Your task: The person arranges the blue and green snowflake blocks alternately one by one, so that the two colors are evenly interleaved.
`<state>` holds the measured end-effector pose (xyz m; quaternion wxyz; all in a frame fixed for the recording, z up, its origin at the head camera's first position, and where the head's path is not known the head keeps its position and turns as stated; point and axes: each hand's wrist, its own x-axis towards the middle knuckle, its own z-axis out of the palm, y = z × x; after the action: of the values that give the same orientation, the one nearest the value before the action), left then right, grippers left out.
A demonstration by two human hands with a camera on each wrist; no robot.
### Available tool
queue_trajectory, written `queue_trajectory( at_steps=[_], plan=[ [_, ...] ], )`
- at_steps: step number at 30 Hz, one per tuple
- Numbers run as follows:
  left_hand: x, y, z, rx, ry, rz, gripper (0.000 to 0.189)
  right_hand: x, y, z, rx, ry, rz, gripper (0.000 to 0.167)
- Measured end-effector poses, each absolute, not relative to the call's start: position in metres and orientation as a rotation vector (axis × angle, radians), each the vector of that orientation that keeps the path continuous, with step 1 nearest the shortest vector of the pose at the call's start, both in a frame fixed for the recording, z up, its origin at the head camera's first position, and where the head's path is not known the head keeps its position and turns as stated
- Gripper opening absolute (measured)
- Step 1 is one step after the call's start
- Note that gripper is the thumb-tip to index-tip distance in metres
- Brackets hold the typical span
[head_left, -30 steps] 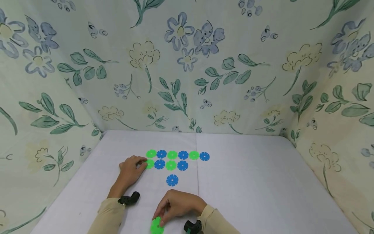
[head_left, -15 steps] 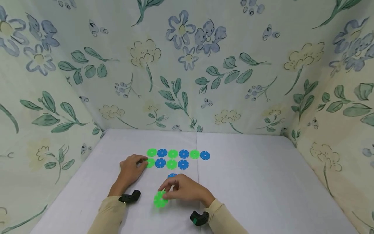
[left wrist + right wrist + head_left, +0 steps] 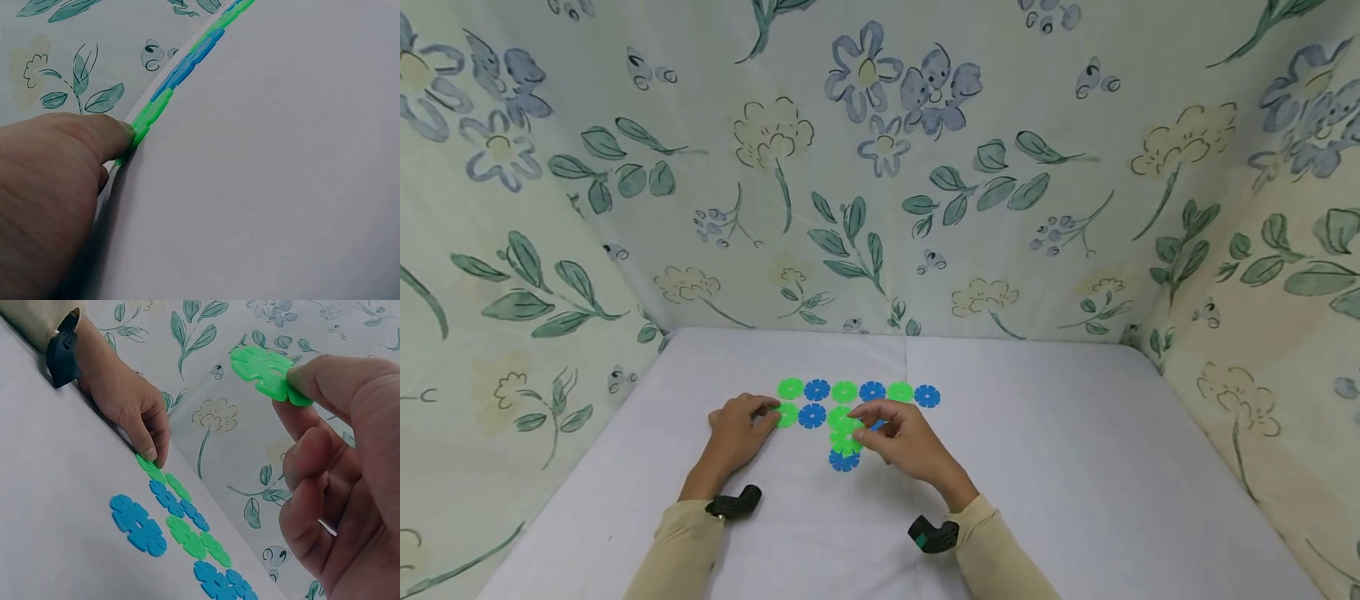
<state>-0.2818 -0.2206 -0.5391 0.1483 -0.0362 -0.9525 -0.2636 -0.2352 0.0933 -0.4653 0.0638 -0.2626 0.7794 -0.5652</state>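
Note:
My right hand [image 3: 913, 440] pinches a green interlocking disc [image 3: 262, 367] by its edge between thumb and index finger. In the head view that disc hangs over a single blue notched disc [image 3: 845, 462], partly hiding it, just in front of the rows. My left hand [image 3: 741, 432] rests on the table at the left end of the front row. Its thumb and finger tips touch the edge of the green disc [image 3: 149, 115] there. The front row continues with a blue disc [image 3: 812, 416] and a green disc [image 3: 839, 417]; my right hand partly covers the blue one after it.
A back row of alternating green and blue discs runs behind, ending in a blue disc [image 3: 927, 397] on the right. White cloth covers the table [image 3: 1060, 467]. Floral curtains [image 3: 1045, 250] rise at the back and both sides. Each wrist wears a black camera [image 3: 934, 533].
My right hand has carried the green disc from the table's near edge forward, over the lone blue disc. The left hand has stayed in place.

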Motion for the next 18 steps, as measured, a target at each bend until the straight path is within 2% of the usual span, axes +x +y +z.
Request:
queue_trajectory(
  at_steps=[18],
  plan=[
    [-0.281,-0.220,-0.538,-0.104,-2.739,-0.774,0.022,-0.259,0.119,-0.477,-0.441,2.527,-1.975,0.017]
  ],
)
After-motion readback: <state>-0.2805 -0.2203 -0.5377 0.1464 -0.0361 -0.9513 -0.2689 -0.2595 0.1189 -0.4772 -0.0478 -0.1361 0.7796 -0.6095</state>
